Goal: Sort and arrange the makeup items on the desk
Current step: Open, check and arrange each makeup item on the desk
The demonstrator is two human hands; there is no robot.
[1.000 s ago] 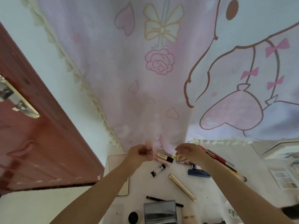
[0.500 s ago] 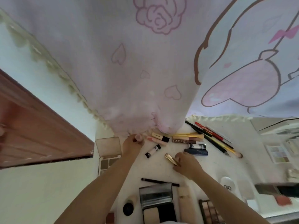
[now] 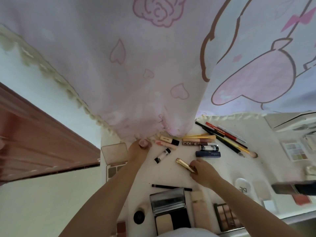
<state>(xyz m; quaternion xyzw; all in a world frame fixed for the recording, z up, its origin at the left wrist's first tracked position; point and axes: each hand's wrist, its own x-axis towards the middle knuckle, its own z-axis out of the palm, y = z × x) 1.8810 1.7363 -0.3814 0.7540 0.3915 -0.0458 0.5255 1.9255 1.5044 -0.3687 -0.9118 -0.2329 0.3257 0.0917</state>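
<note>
On the white desk my right hand grips the near end of a slim gold tube that lies slanted on the surface. My left hand is closed around a small pink-capped tube at the curtain's hem. Just right of it lie a pink lip tube, a beige tube with a black cap and a white-and-black tube. Further right sit a brown "COLOR" stick, a dark blue tube and several pencils and brushes.
A pink printed curtain hangs over the desk's far edge. An open eyeshadow palette lies at the left edge. Near me are a mirrored compact, a black pencil, a round black pot, a beige tube and another palette. A white cushion case sits right.
The view tilted down, showing more of the desk. My right hand came back from the far row to the gold tube and took hold of it. My left hand stayed at the curtain hem.
</note>
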